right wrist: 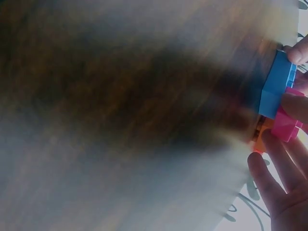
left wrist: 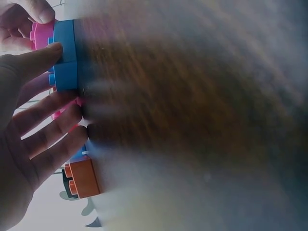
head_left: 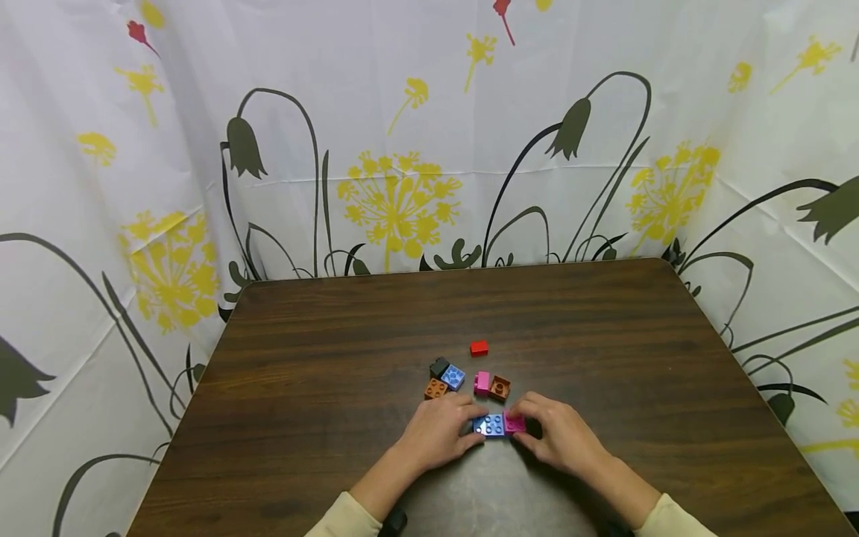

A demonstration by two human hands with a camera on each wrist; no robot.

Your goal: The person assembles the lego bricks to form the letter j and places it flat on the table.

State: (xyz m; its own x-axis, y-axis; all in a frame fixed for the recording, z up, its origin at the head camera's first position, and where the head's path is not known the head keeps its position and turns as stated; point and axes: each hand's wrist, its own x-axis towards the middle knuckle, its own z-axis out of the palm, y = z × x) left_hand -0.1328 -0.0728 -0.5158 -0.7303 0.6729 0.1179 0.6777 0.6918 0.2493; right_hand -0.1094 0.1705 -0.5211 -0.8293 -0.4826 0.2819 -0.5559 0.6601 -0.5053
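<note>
Near the front of the table, a blue toy building brick (head_left: 492, 425) lies studs up, with a pink brick (head_left: 514, 423) at its right end. My left hand (head_left: 436, 432) pinches the left part of the blue brick between thumb and index finger; its other fingers spread toward the table in the left wrist view. From the other side my right hand (head_left: 560, 436) pinches the pink brick (right wrist: 285, 125) between thumb and finger. In the right wrist view, the pink brick sits higher than the blue brick (right wrist: 274, 86) and overlaps its end. How firmly they are joined is hidden.
Beyond the hands lie loose bricks: an orange-brown one (head_left: 435, 388), a blue one (head_left: 453, 377) and a black one (head_left: 439, 368) cluster left. A pink brick (head_left: 482, 383) touches a brown one (head_left: 499, 388). Farther back is a red brick (head_left: 479, 348). A patterned curtain (head_left: 429, 216) hangs behind the table (head_left: 322, 358).
</note>
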